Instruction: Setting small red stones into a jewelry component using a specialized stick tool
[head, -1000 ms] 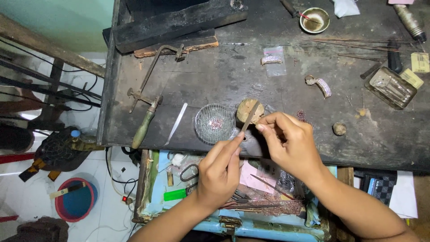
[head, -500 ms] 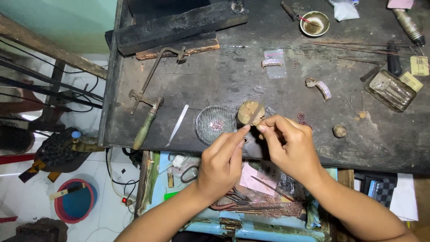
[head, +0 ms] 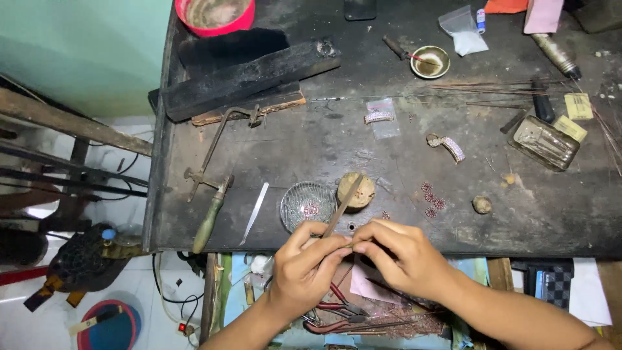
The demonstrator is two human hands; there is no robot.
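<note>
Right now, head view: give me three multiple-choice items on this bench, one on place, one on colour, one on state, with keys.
1. Where does the small glass dish sit?
A. beside the round wooden block
B. inside the red bowl
C. on the floor

2. What colour is the bowl at the bench's far edge?
A. blue
B. red
C. white

3. What is the left hand doing?
A. resting flat
B. pinching a thin stick-like tool
C. gripping pliers

Key: 1 A, dish and block lie side by side; 2 B, its rim is red; 3 B, fingers close on the tool, meeting the right hand.
</note>
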